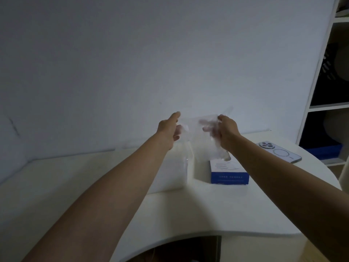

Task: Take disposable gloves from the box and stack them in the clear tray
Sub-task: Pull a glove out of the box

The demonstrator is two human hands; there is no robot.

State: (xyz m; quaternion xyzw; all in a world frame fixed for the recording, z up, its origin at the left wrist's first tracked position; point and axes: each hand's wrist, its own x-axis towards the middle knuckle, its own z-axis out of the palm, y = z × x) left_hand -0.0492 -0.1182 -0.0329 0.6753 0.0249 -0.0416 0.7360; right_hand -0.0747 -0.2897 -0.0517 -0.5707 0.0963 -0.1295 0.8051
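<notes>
Box (pixel 229 173) of disposable gloves, white on top and blue on the front side, lies flat on the white table (pixel 188 210). Above the box, both bare arms reach forward and the two hands hold one thin transparent glove (pixel 194 129) in the air, spread out between them. The left hand (pixel 170 129) is up and to the left of the box; its thumb points upward and its curled fingers pinch the left edge of the glove. The right hand (pixel 224 129) is straight above the box and grips the right edge, and some of its fingers show blurred through the film. The lower part of the glove hangs down toward the top of the box; I cannot tell if it touches the opening. The clear tray (pixel 170 174) stands just beside the box, on its left, with a narrow gap between them; what is inside is too faint to see. A phone (pixel 279 152) lies face down to the right of the box, farther back, near the table edge. A white shelf unit (pixel 317 76) stands beyond it, well to the right of the box
</notes>
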